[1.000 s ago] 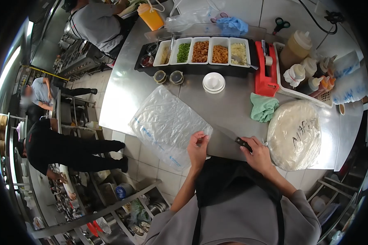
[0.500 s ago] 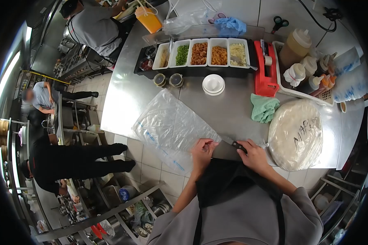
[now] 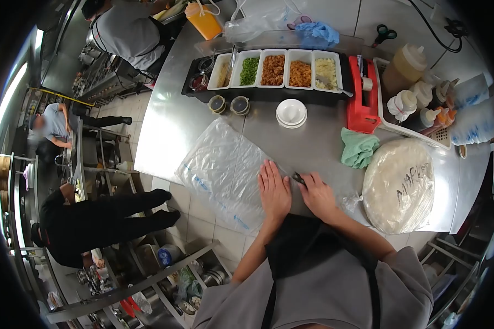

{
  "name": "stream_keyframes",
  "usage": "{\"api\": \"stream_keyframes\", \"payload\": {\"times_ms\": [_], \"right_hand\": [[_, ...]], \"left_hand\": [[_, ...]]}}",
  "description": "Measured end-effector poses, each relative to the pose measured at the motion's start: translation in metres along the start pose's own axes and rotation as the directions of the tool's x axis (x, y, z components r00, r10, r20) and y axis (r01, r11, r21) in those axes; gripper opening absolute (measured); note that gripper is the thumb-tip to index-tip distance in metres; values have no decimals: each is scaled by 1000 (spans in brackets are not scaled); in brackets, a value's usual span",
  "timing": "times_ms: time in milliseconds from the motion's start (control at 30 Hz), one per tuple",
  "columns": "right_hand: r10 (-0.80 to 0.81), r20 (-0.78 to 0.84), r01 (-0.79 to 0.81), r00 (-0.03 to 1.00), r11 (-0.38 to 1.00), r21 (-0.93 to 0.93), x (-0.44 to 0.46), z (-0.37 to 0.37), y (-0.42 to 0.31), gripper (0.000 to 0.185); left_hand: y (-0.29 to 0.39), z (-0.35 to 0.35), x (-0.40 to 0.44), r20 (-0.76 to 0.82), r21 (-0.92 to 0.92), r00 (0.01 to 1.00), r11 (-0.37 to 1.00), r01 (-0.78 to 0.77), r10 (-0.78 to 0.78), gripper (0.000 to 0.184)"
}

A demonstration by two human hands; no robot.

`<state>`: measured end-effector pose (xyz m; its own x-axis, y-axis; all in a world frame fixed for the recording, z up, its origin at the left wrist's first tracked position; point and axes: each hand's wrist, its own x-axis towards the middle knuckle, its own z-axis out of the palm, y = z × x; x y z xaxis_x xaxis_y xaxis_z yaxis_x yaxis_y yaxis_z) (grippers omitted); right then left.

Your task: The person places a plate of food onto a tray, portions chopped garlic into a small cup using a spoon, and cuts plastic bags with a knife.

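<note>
Plastic bag (image 3: 219,170), one: laid flat, partly overhanging the steel table (image 3: 162,126); left hand (image 3: 275,193) palm-down at its right end, fingers straight, close together. Knife (image 3: 298,177), one: right hand (image 3: 317,196) beside the left, fingers curled around the dark handle; blade indistinct. Bag film clear, creased, blue-printed; tabletop smooth, shiny. Rightward: green cloth (image 3: 359,148), crumpled; round wrapped bundle (image 3: 396,205), black-lettered.

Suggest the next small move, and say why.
I'd probably draw the knife lightly along the right edge of the plastic bag: the left hand lies flat there, seemingly steadying it, and the right hand holds the knife close by.
</note>
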<state>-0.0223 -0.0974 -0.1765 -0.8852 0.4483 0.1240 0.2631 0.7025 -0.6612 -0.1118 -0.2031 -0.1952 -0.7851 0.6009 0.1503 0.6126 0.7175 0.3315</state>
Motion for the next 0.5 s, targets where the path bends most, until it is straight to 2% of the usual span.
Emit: {"api": "stream_keyframes", "payload": {"times_ms": [133,233,367,467,500], "right_hand": [[-127,-31,125,991,989,-75,64,35,-12,17],[-138,10,138,990,983,-118,117,55,-21,17],[-194,15,194,981,972,-130,142,67,-27,17],[-199,24,200,980,973,-118,121,58,-21,16],[-197,32,199,980,974,-111,109,54,-19,16]], "left_hand": [[-4,2,-2,46,61,999,998,-16,13,61],[-1,4,-9,75,63,997,998,-19,15,62],[9,-3,-30,83,-157,996,988,-10,23,56],[-3,-37,-16,230,-446,970,877,181,-83,51],[-11,-42,-5,104,-386,990,914,128,-94,50]]}}
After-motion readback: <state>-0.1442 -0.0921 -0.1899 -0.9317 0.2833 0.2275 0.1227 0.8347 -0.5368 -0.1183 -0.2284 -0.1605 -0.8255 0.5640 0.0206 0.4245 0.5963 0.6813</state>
